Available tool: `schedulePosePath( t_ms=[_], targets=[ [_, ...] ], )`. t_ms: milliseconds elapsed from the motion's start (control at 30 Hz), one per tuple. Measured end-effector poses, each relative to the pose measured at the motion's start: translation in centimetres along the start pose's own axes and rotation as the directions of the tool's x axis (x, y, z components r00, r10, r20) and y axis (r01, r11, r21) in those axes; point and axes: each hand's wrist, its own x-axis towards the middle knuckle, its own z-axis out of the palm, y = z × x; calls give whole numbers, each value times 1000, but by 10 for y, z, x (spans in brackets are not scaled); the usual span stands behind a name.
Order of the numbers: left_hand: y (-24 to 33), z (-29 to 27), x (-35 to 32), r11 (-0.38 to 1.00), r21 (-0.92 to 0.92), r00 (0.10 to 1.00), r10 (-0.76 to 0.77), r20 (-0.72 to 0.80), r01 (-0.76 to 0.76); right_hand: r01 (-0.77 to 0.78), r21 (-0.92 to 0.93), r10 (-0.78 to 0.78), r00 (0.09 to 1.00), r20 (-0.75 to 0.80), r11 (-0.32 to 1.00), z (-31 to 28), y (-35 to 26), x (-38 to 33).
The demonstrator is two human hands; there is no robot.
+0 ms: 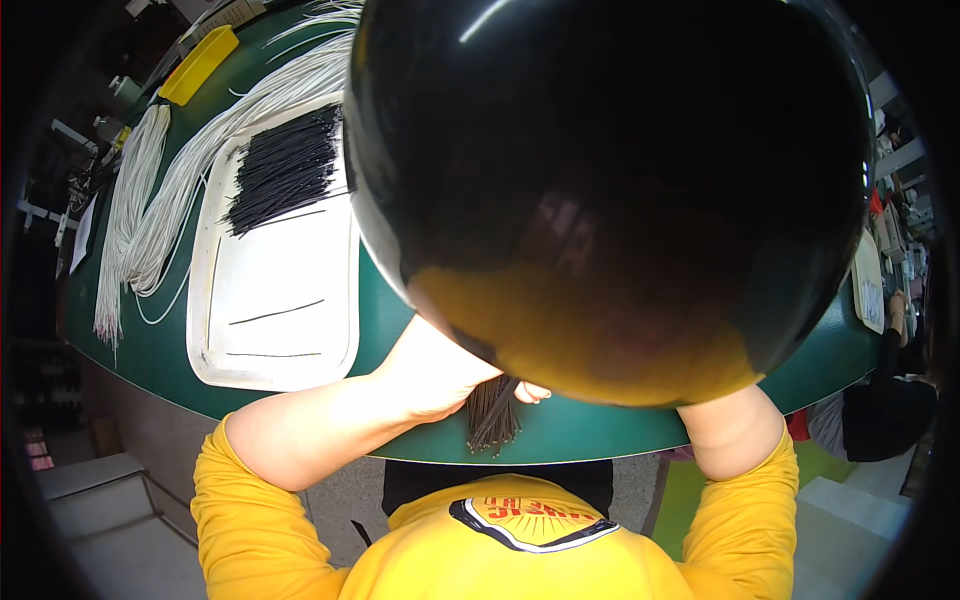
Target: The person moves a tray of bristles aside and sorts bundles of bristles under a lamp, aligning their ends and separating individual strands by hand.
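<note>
A large glossy black dome (620, 190) fills the upper middle and right of the view and covers much of what lies under it. My left hand (445, 370) is partly visible at its lower left edge, closed around a bundle of thin dark wires (490, 415). The wire ends fan out toward the table's near edge. Fingertips (533, 393) show just right of the bundle; whose hand they belong to is not fully clear. Only my right forearm (735, 430) shows, since the dome hides the hand.
On the left of the green table (390, 310) lies a white tray (275, 380) with a pile of black wires (285, 165) and several loose ones. Long white cables (160, 235) stretch beside it. A yellow bin (200, 65) stands farther back. Another person (880, 415) sits at the right.
</note>
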Motion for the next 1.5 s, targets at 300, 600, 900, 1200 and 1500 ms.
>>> schedulePosePath(
  t_ms=[300, 600, 900, 1200, 1500],
  targets=[
    [0, 0, 2, 1000, 17, 1000, 18, -10, -18, -179, -113, 158, 973, -170, 977, 6, 0, -8],
    [-3, -3, -2, 999, -32, 997, -25, -74, 22, -203, 99, 219, 956, -195, 974, 17, -6, -7],
    [-6, -6, -2, 996, -57, 989, -75, -125, 68, -112, 277, 175, 962, -211, 954, 17, -7, -3],
    [-11, -11, -2, 991, -106, 981, -93, -171, 76, -57, -133, 33, 984, -174, 989, 7, 7, -7],
    [-8, -9, -2, 996, -77, 998, -38, -53, 33, -167, 765, 277, 961, -16, 622, 5, 2, -10]
  ],
)
